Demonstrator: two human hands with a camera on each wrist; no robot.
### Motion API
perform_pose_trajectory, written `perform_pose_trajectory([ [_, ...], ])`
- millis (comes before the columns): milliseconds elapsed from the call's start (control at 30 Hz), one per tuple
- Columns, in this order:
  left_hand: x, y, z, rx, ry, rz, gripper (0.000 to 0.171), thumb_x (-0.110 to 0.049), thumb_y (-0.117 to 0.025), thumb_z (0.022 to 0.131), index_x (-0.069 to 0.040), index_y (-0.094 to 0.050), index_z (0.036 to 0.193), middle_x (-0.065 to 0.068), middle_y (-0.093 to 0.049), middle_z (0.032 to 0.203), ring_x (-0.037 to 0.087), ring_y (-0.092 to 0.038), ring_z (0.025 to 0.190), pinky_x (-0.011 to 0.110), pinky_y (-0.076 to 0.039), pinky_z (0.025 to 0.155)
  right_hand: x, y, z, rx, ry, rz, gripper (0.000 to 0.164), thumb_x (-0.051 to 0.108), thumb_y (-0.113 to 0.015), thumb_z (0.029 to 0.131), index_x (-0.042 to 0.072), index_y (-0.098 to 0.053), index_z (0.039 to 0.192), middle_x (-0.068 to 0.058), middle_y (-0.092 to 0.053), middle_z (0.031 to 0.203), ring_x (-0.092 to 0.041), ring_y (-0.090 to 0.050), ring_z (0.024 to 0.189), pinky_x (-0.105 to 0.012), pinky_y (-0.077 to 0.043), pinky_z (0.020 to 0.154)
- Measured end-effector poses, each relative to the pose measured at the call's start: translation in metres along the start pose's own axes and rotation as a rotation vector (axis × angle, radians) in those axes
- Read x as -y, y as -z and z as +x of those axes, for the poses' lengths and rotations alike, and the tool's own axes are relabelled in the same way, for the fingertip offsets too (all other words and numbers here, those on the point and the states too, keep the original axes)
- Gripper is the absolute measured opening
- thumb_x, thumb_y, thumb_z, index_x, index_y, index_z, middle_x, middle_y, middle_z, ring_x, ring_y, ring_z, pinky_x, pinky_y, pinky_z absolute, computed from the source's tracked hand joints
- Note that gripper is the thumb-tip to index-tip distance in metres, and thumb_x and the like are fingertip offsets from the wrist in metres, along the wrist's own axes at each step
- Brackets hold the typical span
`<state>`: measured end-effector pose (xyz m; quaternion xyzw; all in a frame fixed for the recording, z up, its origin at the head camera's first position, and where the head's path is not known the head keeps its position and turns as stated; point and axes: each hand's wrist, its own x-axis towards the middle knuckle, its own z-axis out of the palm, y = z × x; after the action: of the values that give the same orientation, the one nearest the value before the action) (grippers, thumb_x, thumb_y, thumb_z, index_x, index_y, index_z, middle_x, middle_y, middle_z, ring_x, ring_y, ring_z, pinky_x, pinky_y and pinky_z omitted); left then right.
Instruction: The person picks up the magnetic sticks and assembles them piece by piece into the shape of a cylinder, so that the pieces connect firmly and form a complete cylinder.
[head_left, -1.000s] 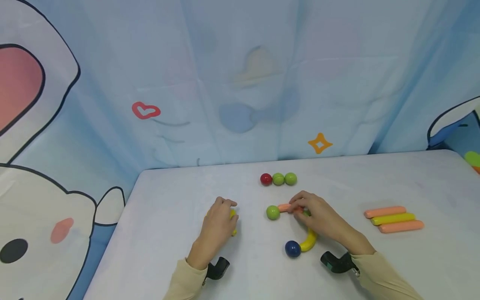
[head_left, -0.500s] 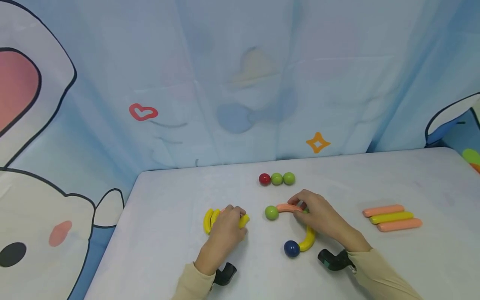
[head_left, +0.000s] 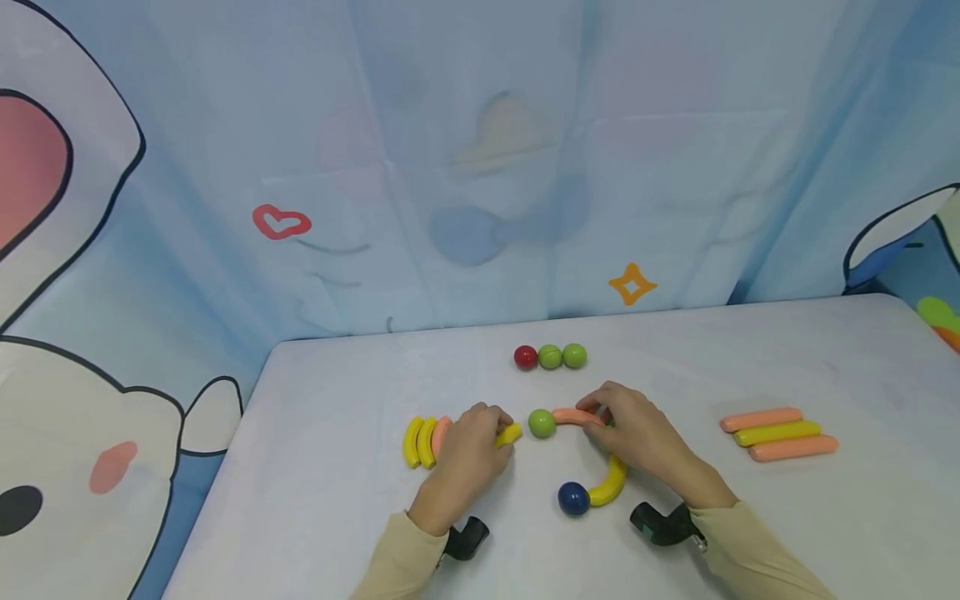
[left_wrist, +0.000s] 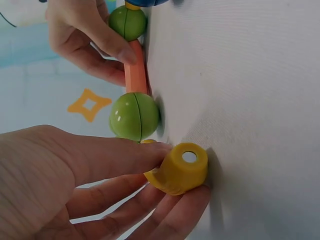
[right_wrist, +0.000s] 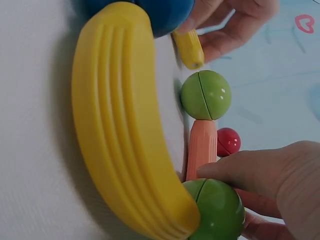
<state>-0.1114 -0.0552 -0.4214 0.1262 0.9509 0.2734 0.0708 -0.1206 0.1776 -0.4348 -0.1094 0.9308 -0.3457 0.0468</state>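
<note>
My left hand [head_left: 471, 450] grips a yellow curved rod [head_left: 511, 434]; its round end, with a shiny silver disc, shows in the left wrist view. That rod points toward a green ball [head_left: 542, 423], a small gap short of it in the head view. From this ball an orange curved rod [head_left: 573, 415] runs to a second green ball [right_wrist: 220, 210], mostly hidden by my right hand [head_left: 637, 433] in the head view. The right thumb and fingers pinch the orange rod beside that second ball. Another yellow curved rod [head_left: 609, 483] continues from there to a blue ball [head_left: 573, 498].
Left of my left hand lie two yellow curved rods [head_left: 412, 442] and an orange rod [head_left: 442, 437]. A red ball [head_left: 526, 357] and two green balls [head_left: 562, 357] line up at the back. Three straight rods [head_left: 777, 433] lie at the right. A printed curtain [head_left: 420, 167] hangs behind the table.
My left hand has picked the yellow curved rod from the left group and carried it right, toward the green ball. My right hand stays at the orange rod.
</note>
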Motion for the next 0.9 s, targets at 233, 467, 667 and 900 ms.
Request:
perform_pose_trajectory([
  [233,-0.005,-0.002,0.005,0.036,0.005,-0.003,0.025,-0.001,-0.079,0.089,0.001,-0.074,0.113,0.006,-0.065,0.098,0.018,-0.057,0.086,0.032,-0.056,0.084,0.001,-0.004,0.0,-0.009,-0.005,-0.014,0.018,0.004,-0.079,0.091,-0.002,-0.076,0.108,-0.004,-0.066,0.096,-0.018,-0.059,0.082,-0.03,-0.052,0.066],
  [467,-0.006,-0.002,0.007,0.038,0.011,-0.003,0.023,-0.003,-0.079,0.091,0.001,-0.074,0.114,0.005,-0.062,0.093,0.017,-0.052,0.08,0.027,-0.053,0.077,0.004,-0.002,-0.005,-0.054,0.066,-0.086,0.022,0.005,-0.078,0.092,0.001,-0.074,0.113,-0.008,-0.064,0.106,-0.025,-0.058,0.093,-0.042,-0.055,0.08],
  [667,-0.004,-0.002,0.009,0.05,0.013,-0.033,0.022,-0.01,-0.078,0.095,0.0,-0.074,0.114,0.004,-0.063,0.093,0.014,-0.052,0.078,0.023,-0.049,0.07,0.015,0.011,-0.022,-0.053,0.303,-0.23,0.02,0.011,-0.084,0.089,0.013,-0.075,0.108,0.0,-0.063,0.105,-0.018,-0.055,0.094,-0.039,-0.056,0.083],
  [900,-0.001,-0.003,0.014,0.067,0.021,-0.11,0.019,-0.008,-0.078,0.095,-0.002,-0.076,0.113,0.003,-0.065,0.093,0.013,-0.055,0.078,0.022,-0.05,0.068,0.012,0.015,-0.042,0.305,0.415,-0.225,0.038,0.032,-0.088,0.086,0.02,-0.074,0.119,0.013,-0.06,0.113,-0.004,-0.054,0.096,-0.032,-0.057,0.085],
])
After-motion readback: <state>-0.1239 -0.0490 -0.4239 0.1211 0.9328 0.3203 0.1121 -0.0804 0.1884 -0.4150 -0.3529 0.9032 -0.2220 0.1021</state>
